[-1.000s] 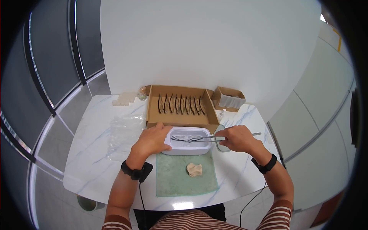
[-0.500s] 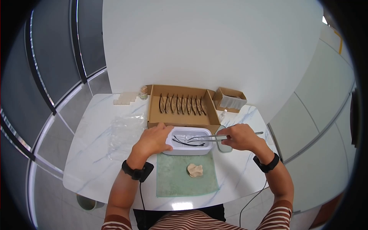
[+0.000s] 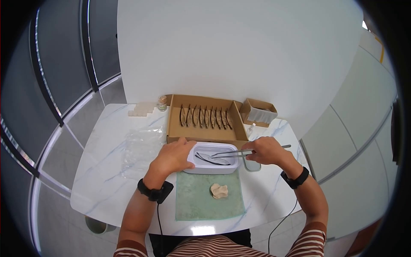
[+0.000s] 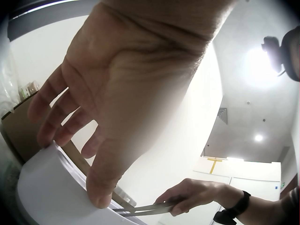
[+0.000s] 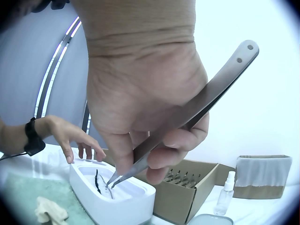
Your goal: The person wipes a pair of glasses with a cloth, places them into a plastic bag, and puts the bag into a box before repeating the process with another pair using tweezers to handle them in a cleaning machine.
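My left hand grips the left end of a white oblong ultrasonic cleaner, thumb on the near side and fingers over the far rim. Between thumb and fingers, my right hand pinches long metal tweezers, their back end sticking out past the hand. The tweezer tips reach down into the basin, right at a pair of glasses with thin black temples. The glasses lie slanted there, their clear lenses hard to make out.
Behind stands a cardboard box with several glasses in a row. Right of the cleaner are an oval lid, a spray bottle and a smaller box. A beige cloth lies on a green mat; clear plastic bags lie left.
Inside the basin the glasses have turned, their black temples now slanting down toward the near right. The tweezers have shifted slightly with them. My left hand keeps its hold on the cleaner.
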Action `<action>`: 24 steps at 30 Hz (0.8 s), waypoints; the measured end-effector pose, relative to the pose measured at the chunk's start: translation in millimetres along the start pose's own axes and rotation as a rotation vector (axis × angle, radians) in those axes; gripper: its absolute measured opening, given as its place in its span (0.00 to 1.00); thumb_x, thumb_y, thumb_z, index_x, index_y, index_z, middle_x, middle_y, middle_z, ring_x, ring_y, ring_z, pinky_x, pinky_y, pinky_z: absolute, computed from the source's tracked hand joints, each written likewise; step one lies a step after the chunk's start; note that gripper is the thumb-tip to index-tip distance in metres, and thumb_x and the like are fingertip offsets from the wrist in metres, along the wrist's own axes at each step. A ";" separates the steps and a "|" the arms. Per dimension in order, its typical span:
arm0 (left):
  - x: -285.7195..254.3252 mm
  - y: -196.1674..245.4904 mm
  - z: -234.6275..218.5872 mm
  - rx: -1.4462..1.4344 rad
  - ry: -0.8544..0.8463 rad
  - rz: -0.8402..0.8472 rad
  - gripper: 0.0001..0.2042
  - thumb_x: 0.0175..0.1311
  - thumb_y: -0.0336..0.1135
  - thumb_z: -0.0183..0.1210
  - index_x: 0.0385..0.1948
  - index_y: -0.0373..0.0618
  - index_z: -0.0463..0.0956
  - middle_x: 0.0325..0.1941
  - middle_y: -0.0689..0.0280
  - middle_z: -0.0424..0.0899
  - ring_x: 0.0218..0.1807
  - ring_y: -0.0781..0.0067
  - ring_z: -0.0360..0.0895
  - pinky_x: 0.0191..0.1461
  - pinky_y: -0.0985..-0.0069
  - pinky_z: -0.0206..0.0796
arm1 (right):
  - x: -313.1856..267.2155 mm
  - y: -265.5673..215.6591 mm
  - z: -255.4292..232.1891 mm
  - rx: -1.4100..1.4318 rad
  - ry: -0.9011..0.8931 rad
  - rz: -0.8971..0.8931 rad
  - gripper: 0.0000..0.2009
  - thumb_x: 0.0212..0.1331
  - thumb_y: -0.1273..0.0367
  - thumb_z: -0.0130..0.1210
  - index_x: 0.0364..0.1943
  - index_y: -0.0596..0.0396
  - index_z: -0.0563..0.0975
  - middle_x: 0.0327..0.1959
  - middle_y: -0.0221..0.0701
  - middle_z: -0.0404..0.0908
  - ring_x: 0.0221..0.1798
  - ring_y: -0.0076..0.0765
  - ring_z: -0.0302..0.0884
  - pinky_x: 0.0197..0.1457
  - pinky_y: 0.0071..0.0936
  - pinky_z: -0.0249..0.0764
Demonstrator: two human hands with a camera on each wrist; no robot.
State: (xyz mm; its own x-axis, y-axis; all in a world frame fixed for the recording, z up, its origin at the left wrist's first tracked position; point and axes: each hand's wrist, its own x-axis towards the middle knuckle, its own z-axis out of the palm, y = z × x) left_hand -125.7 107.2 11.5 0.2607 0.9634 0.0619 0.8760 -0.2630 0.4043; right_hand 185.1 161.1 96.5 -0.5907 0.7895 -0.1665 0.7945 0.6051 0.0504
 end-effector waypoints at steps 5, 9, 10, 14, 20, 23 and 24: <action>1.3 -2.4 0.4 -0.026 -0.028 0.010 0.37 0.51 0.44 0.75 0.66 0.49 0.70 0.63 0.54 0.74 0.64 0.52 0.76 0.63 0.58 0.70 | 1.1 1.0 10.1 -0.003 0.030 -0.001 0.16 0.57 0.62 0.66 0.51 0.39 0.86 0.31 0.39 0.86 0.38 0.50 0.85 0.43 0.43 0.78; 0.8 -1.4 2.6 0.015 0.006 0.006 0.38 0.50 0.42 0.75 0.67 0.51 0.70 0.59 0.59 0.77 0.61 0.55 0.77 0.61 0.62 0.72 | -4.3 1.6 20.8 -0.055 0.130 -0.043 0.17 0.56 0.64 0.67 0.52 0.37 0.86 0.30 0.34 0.86 0.36 0.46 0.84 0.40 0.41 0.78; 1.3 -1.9 3.2 0.021 0.007 0.005 0.38 0.50 0.43 0.75 0.67 0.51 0.70 0.59 0.59 0.77 0.61 0.56 0.77 0.60 0.62 0.72 | -6.2 1.7 23.0 -0.057 0.186 -0.072 0.17 0.56 0.65 0.67 0.52 0.37 0.86 0.30 0.32 0.86 0.35 0.45 0.84 0.38 0.40 0.78; 1.4 -2.0 3.6 0.028 0.008 0.011 0.38 0.51 0.44 0.75 0.67 0.51 0.70 0.60 0.60 0.76 0.61 0.56 0.77 0.61 0.62 0.72 | -13.9 -5.5 22.2 -0.131 0.275 -0.097 0.15 0.54 0.67 0.68 0.48 0.40 0.86 0.30 0.29 0.86 0.33 0.41 0.84 0.33 0.37 0.76; 0.8 -1.8 3.9 0.037 0.016 0.019 0.39 0.51 0.44 0.75 0.68 0.50 0.69 0.60 0.59 0.76 0.62 0.55 0.77 0.61 0.62 0.72 | -19.9 -12.7 33.0 -0.274 0.383 -0.104 0.18 0.56 0.74 0.59 0.50 0.39 0.84 0.29 0.27 0.81 0.33 0.38 0.85 0.30 0.36 0.77; 1.2 -1.8 3.9 0.038 0.009 0.014 0.39 0.51 0.45 0.75 0.68 0.50 0.69 0.60 0.58 0.76 0.62 0.55 0.77 0.62 0.62 0.72 | -23.0 -18.0 39.9 -0.251 0.399 -0.113 0.21 0.53 0.75 0.58 0.52 0.40 0.82 0.30 0.27 0.81 0.33 0.38 0.84 0.30 0.36 0.77; 1.3 -2.0 3.5 0.037 0.009 0.015 0.39 0.51 0.45 0.75 0.68 0.50 0.69 0.60 0.58 0.76 0.62 0.55 0.77 0.62 0.62 0.72 | -24.0 -19.2 41.5 -0.250 0.404 -0.105 0.21 0.54 0.75 0.58 0.53 0.40 0.82 0.30 0.27 0.81 0.33 0.38 0.84 0.30 0.36 0.77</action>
State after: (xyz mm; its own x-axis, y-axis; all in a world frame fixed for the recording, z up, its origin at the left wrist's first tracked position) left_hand -125.7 108.8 7.5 0.2703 0.9598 0.0754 0.8866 -0.2787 0.3692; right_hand 189.9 126.3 58.7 -0.7129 0.6691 0.2101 0.6985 0.6508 0.2976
